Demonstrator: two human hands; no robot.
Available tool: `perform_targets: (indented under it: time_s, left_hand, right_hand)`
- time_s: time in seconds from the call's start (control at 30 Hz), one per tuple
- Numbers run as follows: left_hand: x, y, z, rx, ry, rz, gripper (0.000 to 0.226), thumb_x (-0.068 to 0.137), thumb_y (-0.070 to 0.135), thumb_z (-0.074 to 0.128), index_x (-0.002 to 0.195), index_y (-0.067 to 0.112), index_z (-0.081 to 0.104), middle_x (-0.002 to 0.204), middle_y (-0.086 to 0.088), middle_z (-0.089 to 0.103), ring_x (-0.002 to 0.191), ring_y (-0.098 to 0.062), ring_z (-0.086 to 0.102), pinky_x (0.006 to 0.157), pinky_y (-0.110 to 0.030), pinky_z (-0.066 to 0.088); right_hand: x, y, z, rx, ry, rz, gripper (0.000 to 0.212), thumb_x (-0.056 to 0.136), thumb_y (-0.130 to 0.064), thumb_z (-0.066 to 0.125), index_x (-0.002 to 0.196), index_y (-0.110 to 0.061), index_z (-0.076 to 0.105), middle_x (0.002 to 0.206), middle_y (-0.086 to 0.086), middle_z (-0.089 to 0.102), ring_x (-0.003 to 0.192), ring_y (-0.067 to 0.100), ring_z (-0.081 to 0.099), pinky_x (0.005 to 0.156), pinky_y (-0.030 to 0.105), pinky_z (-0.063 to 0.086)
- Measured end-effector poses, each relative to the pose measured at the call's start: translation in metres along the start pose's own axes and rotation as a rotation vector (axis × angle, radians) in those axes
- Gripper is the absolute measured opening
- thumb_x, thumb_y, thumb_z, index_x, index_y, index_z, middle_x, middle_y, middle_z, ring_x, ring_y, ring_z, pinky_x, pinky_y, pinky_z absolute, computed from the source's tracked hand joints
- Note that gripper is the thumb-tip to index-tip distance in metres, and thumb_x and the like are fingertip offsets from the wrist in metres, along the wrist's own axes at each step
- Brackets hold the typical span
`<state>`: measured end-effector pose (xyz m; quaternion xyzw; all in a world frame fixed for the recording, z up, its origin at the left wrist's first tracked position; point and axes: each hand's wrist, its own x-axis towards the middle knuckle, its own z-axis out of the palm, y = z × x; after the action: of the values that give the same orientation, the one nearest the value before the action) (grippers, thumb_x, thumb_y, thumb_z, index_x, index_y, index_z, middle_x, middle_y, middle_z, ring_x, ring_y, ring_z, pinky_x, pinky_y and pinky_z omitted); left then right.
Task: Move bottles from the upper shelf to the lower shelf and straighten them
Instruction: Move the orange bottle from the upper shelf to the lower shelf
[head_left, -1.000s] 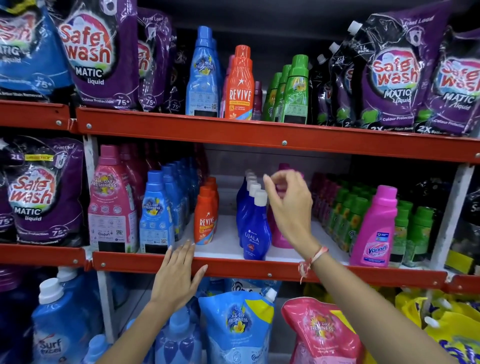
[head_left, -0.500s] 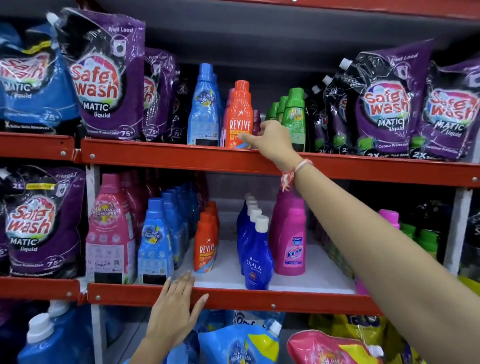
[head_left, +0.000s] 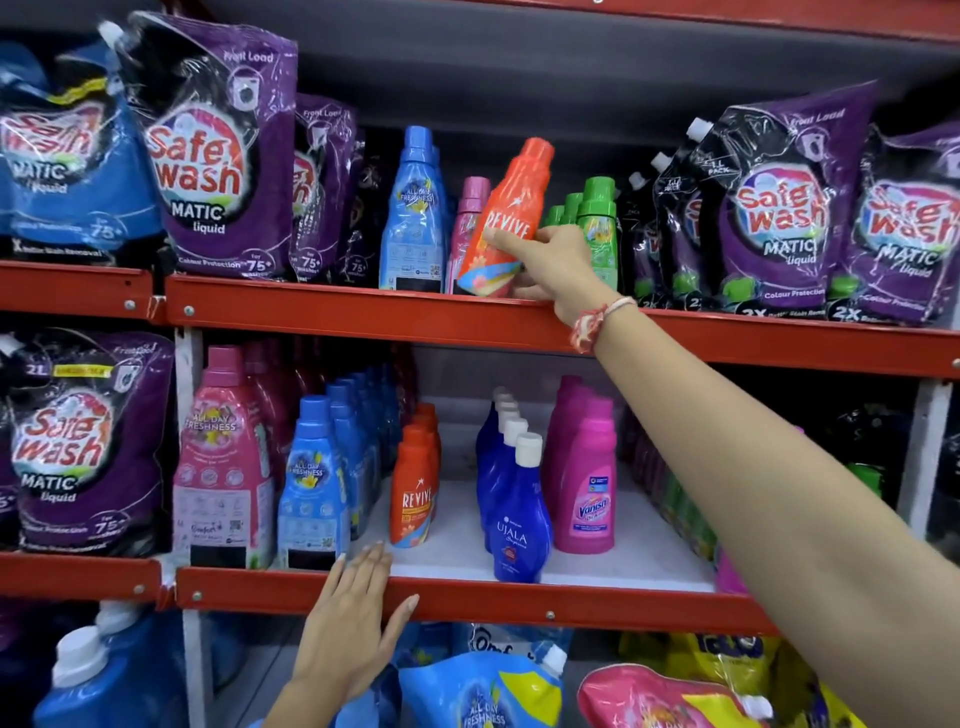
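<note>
Nearest, left hand (head_left: 349, 631) laid flat and released, palm down on the red metal front lip of the lower shelf (head_left: 519, 605), fingers spread and pointing up and away, tips just over the edge by the blue All Day Freshness bottle (head_left: 311, 488). Holding nothing.

Farther up, right arm stretched long from the lower right corner toward the upper shelf (head_left: 363, 314), wrist with a red-and-white thread band (head_left: 597, 325) crossing the red front lip. Right hand (head_left: 553, 260) wrapped around the lower body of the orange plastic Revive bottle (head_left: 506, 218), thumb across the label front, remaining fingers behind and under the base; grip closed on the bottle.

Bottle tilted, long axis leaning: orange cap up and to the right, base down and to the left, sitting at or just above the shelf's front edge; cannot tell whether it touches. Label facing outward.

Just left of the grip, a pink bottle (head_left: 470, 218) upright, then a tall blue bottle (head_left: 415, 208). Just right and behind, green bottles (head_left: 597, 218) upright in a row.

Below the grip, on the white lower-shelf surface, a row of orange Revive bottles (head_left: 413, 493), blue Ujala bottles (head_left: 514, 514) and pink Vanish bottles (head_left: 587, 483), all upright.
</note>
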<state>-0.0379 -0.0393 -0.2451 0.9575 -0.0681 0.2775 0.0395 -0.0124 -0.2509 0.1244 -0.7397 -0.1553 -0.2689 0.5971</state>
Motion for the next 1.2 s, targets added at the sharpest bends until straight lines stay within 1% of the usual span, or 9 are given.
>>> perform_targets:
  time_s: [0.07,0.13,0.27,0.4,0.6,0.67,0.77,1.03,1.2]
  left_hand:
    - [0.000,0.000,0.001,0.002,0.003,-0.004,0.071,0.094,0.059,0.026,0.122,0.006,0.063,0.125,-0.006,0.066,0.118,-0.019,0.059,0.111,-0.028,0.010]
    - [0.000,0.000,0.003,0.012,0.011,-0.006,0.071,0.094,0.059,0.025,0.124,0.006,0.061,0.127,-0.007,0.064,0.121,-0.020,0.057,0.112,-0.030,0.011]
    - [0.000,0.001,0.006,0.020,0.032,-0.017,0.072,0.094,0.060,0.024,0.129,0.005,0.057,0.131,-0.008,0.061,0.125,-0.021,0.054,0.111,-0.035,0.016]
    - [0.000,0.003,0.004,0.040,0.030,-0.021,0.073,0.094,0.060,0.025,0.128,0.004,0.057,0.129,-0.009,0.062,0.123,-0.023,0.055,0.111,-0.035,0.016]
    - [-0.001,0.004,-0.001,0.048,0.001,-0.013,0.073,0.092,0.062,0.029,0.128,0.004,0.057,0.129,-0.008,0.063,0.122,-0.022,0.056,0.112,-0.033,0.011]
    - [0.000,0.004,-0.002,0.058,-0.008,-0.009,0.076,0.092,0.063,0.029,0.128,0.003,0.057,0.129,-0.009,0.063,0.121,-0.023,0.057,0.110,-0.033,0.013]
    - [0.003,0.002,-0.001,0.063,-0.071,-0.013,0.081,0.091,0.065,0.021,0.124,0.002,0.059,0.126,-0.011,0.064,0.116,-0.024,0.061,0.111,-0.031,0.011]
    - [0.011,0.003,0.004,0.064,-0.087,-0.021,0.086,0.091,0.062,0.009,0.122,-0.002,0.058,0.124,-0.016,0.065,0.112,-0.028,0.063,0.110,-0.033,0.011]
    - [0.012,0.003,0.008,0.070,-0.014,-0.046,0.084,0.090,0.062,0.006,0.126,-0.002,0.048,0.122,-0.018,0.065,0.111,-0.030,0.064,0.104,-0.042,0.027]
  right_hand:
    - [-0.011,-0.006,-0.009,0.141,-0.007,0.005,0.038,0.070,-0.031,0.084,0.092,-0.009,0.062,0.105,0.016,0.074,0.079,0.029,0.076,0.059,0.038,0.062]
    - [-0.028,-0.012,-0.018,0.213,-0.020,0.003,0.039,0.071,-0.027,0.084,0.096,-0.008,0.061,0.104,0.016,0.073,0.082,0.030,0.076,0.062,0.040,0.063]
    - [-0.068,-0.013,-0.032,0.246,-0.066,0.007,0.044,0.073,-0.024,0.083,0.106,-0.006,0.061,0.099,0.012,0.075,0.081,0.026,0.076,0.061,0.035,0.063]
    - [-0.106,0.007,-0.032,0.253,-0.105,0.068,0.049,0.072,-0.022,0.084,0.111,-0.002,0.061,0.103,0.014,0.075,0.085,0.028,0.076,0.060,0.036,0.063]
    - [-0.148,0.071,-0.002,0.189,-0.119,0.191,0.045,0.064,-0.016,0.088,0.100,-0.006,0.063,0.098,0.012,0.073,0.088,0.025,0.075,0.066,0.046,0.064]
    - [-0.154,0.097,0.015,0.116,-0.102,0.230,0.051,0.055,-0.025,0.091,0.095,-0.009,0.064,0.095,0.011,0.074,0.087,0.025,0.075,0.068,0.050,0.063]
    - [-0.161,0.132,0.040,-0.060,-0.085,0.250,0.056,0.049,-0.037,0.090,0.092,-0.013,0.063,0.090,0.000,0.074,0.082,0.018,0.073,0.074,0.045,0.062]
    - [-0.167,0.189,0.085,-0.269,-0.139,0.296,0.047,0.059,-0.031,0.086,0.088,-0.020,0.051,0.102,0.003,0.069,0.090,0.018,0.067,0.080,0.035,0.055]
    - [-0.159,0.202,0.099,-0.276,-0.154,0.343,0.051,0.059,-0.035,0.088,0.090,-0.022,0.049,0.112,0.006,0.069,0.099,0.021,0.068,0.086,0.036,0.055]
